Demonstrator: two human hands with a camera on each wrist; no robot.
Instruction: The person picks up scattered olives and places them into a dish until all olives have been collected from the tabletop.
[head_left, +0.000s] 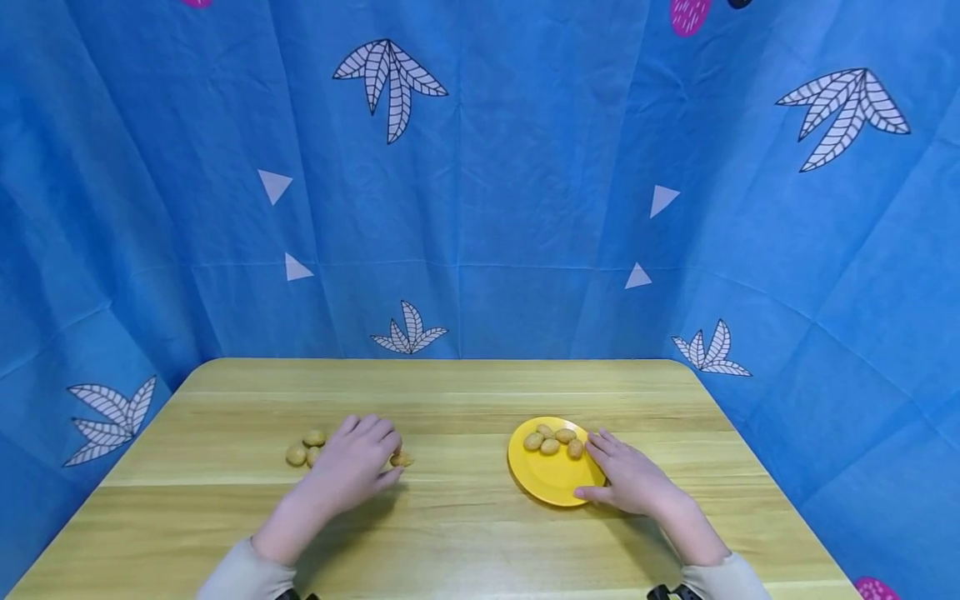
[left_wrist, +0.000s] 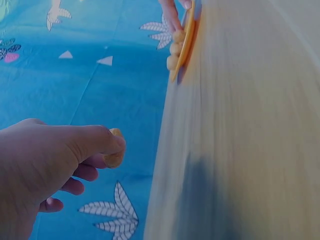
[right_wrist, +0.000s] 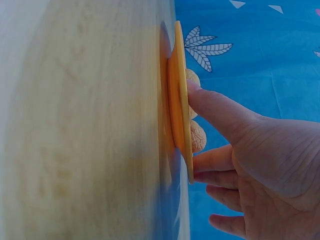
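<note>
My left hand [head_left: 357, 463] pinches a walnut [left_wrist: 114, 148] between thumb and forefinger, above the left part of the table. The other fingers are loosely bent in the left wrist view. Left of that hand, three walnuts [head_left: 297, 454] lie close together, partly overlapped by it. A round yellow plate [head_left: 551, 483] sits right of centre, with several walnuts [head_left: 550, 447] grouped toward its far side. My right hand [head_left: 633, 477] rests at the plate's right rim, fingers spread and fairly straight. Its thumb lies over the rim in the right wrist view.
The light wooden table [head_left: 465, 533] has rounded far corners. Behind and beside it hangs a blue curtain [head_left: 525, 167] with white leaf and triangle prints.
</note>
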